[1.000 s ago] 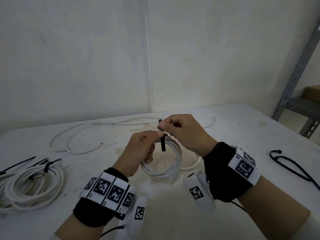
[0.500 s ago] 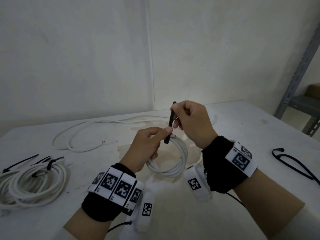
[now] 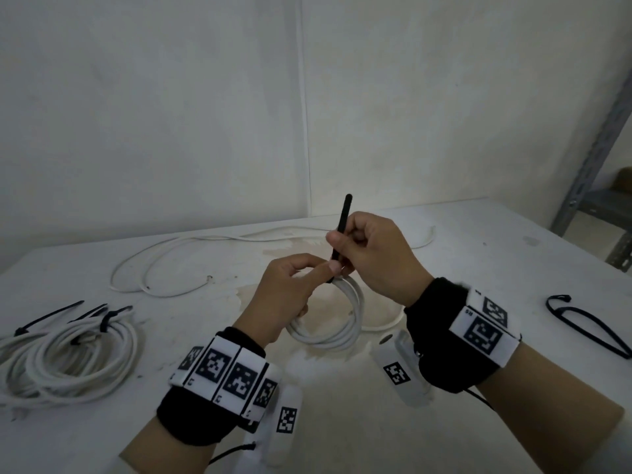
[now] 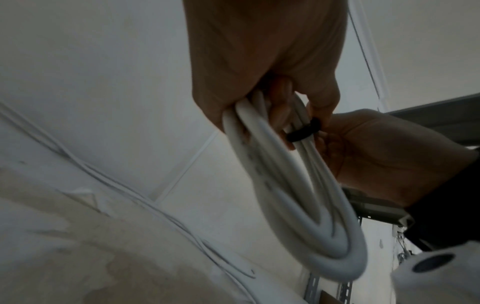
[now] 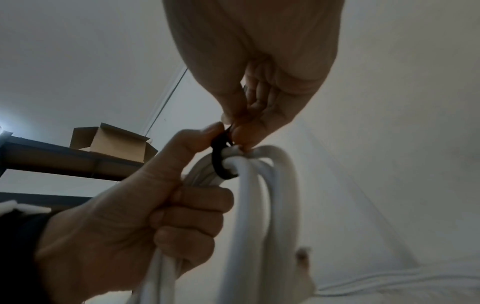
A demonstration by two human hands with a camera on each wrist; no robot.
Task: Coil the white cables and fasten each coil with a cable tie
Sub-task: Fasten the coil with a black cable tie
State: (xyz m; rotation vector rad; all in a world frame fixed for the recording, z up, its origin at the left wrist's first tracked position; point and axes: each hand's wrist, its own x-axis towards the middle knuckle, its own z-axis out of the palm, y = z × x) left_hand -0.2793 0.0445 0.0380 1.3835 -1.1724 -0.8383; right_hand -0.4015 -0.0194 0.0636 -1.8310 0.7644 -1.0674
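Note:
My left hand point(image 3: 290, 289) grips a small white cable coil point(image 3: 328, 331) held above the table's middle, fingers curled round its strands point(image 5: 187, 214). A black cable tie point(image 3: 342, 230) is looped round the top of the coil point(image 5: 221, 162) point(image 4: 303, 132). My right hand point(image 3: 369, 248) pinches the tie's tail just above the loop, and the tail's end sticks up past the fingers. The coil hangs below both hands point(image 4: 298, 205).
A tied bundle of white cable point(image 3: 65, 357) lies at the table's left with black ties. A loose white cable point(image 3: 178, 254) snakes along the back. A black tie point(image 3: 588, 323) lies at the right. A metal shelf point(image 3: 595, 186) stands beyond the table's right edge.
My right hand has risen, drawing the tie's tail upward through its head. The loop has closed tighter round the coil. The left hand has lifted slightly with the coil.

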